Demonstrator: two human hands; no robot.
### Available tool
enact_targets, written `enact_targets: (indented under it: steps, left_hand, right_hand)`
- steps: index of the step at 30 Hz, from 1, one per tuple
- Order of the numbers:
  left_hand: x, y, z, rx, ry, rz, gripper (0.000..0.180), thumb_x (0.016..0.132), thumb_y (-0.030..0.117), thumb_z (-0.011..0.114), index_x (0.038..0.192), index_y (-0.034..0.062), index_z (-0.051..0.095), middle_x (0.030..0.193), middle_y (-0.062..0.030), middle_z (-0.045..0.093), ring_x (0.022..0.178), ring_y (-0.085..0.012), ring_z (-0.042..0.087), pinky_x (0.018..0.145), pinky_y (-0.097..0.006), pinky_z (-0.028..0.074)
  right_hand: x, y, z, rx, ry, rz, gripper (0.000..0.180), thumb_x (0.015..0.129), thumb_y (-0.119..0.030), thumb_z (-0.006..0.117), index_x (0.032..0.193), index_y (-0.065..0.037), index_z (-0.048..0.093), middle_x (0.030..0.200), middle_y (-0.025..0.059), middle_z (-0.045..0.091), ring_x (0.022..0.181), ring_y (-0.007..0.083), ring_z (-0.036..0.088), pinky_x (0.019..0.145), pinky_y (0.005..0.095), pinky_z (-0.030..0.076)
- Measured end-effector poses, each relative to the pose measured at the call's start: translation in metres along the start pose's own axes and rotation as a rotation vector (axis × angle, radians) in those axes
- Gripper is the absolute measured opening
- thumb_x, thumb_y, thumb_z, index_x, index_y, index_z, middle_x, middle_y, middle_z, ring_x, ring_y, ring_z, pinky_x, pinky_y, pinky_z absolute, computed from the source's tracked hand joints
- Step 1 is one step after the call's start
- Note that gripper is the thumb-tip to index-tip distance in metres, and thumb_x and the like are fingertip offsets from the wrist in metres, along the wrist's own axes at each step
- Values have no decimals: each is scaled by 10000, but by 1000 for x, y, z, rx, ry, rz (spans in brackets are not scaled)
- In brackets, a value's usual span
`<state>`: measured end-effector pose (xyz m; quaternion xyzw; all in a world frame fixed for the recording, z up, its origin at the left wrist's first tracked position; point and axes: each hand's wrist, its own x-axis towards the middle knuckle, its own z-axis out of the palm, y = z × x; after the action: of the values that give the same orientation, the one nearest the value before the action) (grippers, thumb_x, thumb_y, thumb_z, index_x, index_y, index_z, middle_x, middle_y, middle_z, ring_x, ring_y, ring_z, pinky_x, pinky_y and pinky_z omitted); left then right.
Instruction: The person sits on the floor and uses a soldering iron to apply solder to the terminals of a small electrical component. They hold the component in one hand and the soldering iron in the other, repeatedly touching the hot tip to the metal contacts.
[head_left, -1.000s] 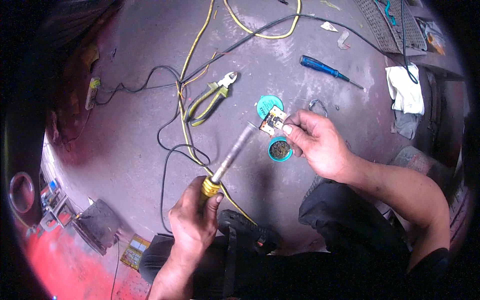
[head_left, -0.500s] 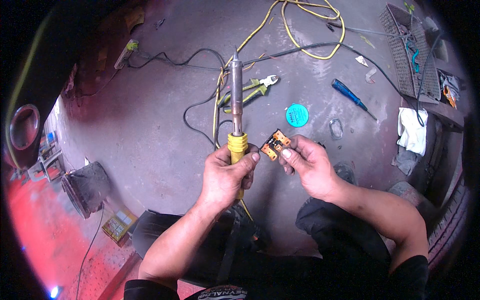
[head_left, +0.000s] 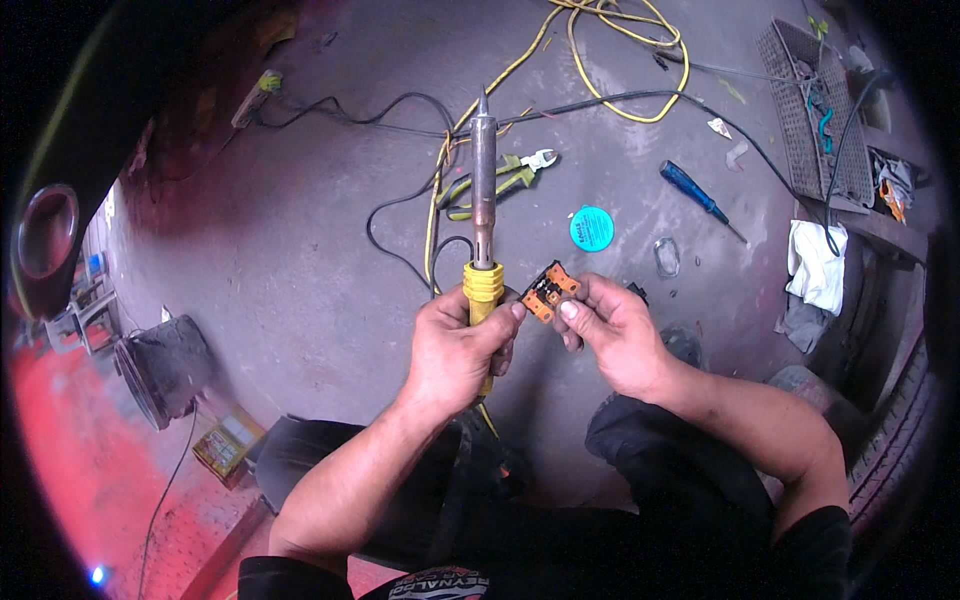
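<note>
Your left hand (head_left: 450, 345) grips a soldering iron (head_left: 482, 190) by its ribbed yellow handle, above the floor (head_left: 300, 250); your right hand (head_left: 622, 340) pinches a small orange-and-black part (head_left: 548, 293) near the left thumb. The iron's stained metal barrel runs away from you, pointed tip farthest. The part's long axis slants from near left to far right, black edge facing far left.

Muted purplish light covers the floor (head_left: 300, 240), with blue glare (head_left: 98, 576) lower left and curved, blackened edges.
</note>
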<state>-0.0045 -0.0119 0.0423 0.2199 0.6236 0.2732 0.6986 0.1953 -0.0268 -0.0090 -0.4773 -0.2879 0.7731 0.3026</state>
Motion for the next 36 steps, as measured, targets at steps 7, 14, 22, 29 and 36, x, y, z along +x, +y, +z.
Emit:
enact_targets:
  steps: [7,14,22,29,36]
  left_hand:
    - [0,5,-16,422,166,40,269,951,223,758,941,-16,634,733,-18,606,602,-126,580,549,-307,476]
    - [-22,22,-55,1179,287,531,242,875,70,739,1077,24,613,849,-219,686,799,-414,710,710,-445,556]
    - [-21,15,-55,1242,273,622,261,798,37,764,1034,18,654,827,-179,694,721,-353,712,652,-400,557]
    - [-24,33,-55,1276,189,651,300,795,67,834,1039,1,671,866,-178,679,732,-340,683,663,-398,546]
    - [-40,80,-57,1508,272,591,390,800,126,860,1114,19,656,918,-184,705,800,-358,711,712,-438,557]
  right_hand:
    - [1,-16,-16,-135,36,-46,113,994,-120,676,1006,-14,637,865,7,643,775,63,579,694,256,483]
    - [14,-73,-64,-271,72,-37,157,965,-123,715,1020,15,666,860,37,694,744,73,616,643,259,504]
    - [12,-93,-86,-212,25,15,197,959,-157,726,1047,18,703,862,44,706,693,86,609,593,254,476]
    - [11,-95,-93,-266,-38,72,226,976,-176,724,1097,16,727,853,27,696,720,87,606,629,256,487]
    - [5,-87,-98,-232,-86,141,213,1001,-187,689,1098,0,727,854,3,678,726,81,580,648,259,477]
